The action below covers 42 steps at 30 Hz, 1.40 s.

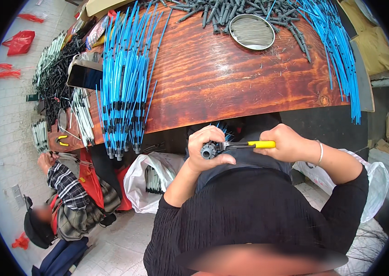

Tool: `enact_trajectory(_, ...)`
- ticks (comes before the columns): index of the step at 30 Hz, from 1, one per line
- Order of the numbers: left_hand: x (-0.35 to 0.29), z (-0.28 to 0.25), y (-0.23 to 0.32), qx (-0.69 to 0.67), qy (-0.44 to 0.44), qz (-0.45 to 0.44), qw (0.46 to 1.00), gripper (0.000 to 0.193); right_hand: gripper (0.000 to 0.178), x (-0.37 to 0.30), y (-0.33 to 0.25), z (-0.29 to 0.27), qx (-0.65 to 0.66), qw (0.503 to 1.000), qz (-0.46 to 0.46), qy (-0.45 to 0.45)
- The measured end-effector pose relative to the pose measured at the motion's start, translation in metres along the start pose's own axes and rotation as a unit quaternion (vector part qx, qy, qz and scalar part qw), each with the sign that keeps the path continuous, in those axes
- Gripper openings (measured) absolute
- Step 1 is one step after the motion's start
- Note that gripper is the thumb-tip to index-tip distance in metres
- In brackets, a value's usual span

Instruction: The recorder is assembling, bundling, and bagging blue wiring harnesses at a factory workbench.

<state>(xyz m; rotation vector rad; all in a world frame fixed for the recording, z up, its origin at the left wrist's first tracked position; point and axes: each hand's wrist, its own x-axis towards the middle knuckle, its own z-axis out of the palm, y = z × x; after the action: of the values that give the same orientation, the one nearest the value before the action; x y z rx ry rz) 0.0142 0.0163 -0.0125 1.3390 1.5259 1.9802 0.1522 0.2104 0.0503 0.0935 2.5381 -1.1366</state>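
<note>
Just beyond the near edge of the table, my left hand [200, 146] is wrapped round a grey ribbed plastic fitting [209, 151], its round hollow end toward me. Thin blue rods [224, 131] show behind that hand, in part hidden. My right hand [284, 143] grips a pair of pliers [264, 144] by the yellow handles. The jaws reach left to the side of the fitting, by my left fingers. What lies between the jaws is too small to make out.
A wooden table [194, 78] bears bundled blue rods [127, 73], more blue rods [341, 60], a pile of grey fittings [226, 11], a round dish of thin wires [252, 31] and a phone [84, 76]. At left, another person [72, 198] works beside a white bag [134, 191].
</note>
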Motion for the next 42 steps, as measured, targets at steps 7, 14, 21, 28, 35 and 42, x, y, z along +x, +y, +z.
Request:
enact_trajectory(7, 0.001, 0.003, 0.005, 0.062, -0.022, 0.01, 0.998, 0.047, 0.028, -0.013, -0.03, -0.031, -0.047, 0.995, 0.062, -0.057)
enact_trajectory(14, 0.002, 0.009, 0.009, 0.048, 0.064, -0.064, 0.995, 0.05, 0.024, -0.009, -0.03, -0.014, -0.076, 0.992, 0.102, -0.023)
enact_trajectory(21, 0.005, -0.089, 0.066, -0.162, 0.219, -0.034, 0.962, 0.009, 0.027, 0.002, 0.046, -0.027, -0.124, 0.944, -0.031, 0.306)
enact_trajectory(28, -0.023, -0.135, 0.112, -0.321, 0.288, 0.036, 0.901, 0.014, 0.041, -0.017, 0.157, -0.044, -0.272, 0.857, 0.083, 0.429)
enact_trajectory(35, -0.027, -0.106, 0.074, -0.44, 0.37, -0.035, 0.817, 0.018, 0.043, -0.007, 0.117, -0.04, -0.299, 0.846, -0.064, 0.438)
enact_trajectory(42, -0.031, -0.053, 0.002, -0.506, 0.418, -0.245, 0.714, 0.032, 0.039, 0.018, 0.002, -0.013, 0.11, 0.863, -0.428, 0.245)
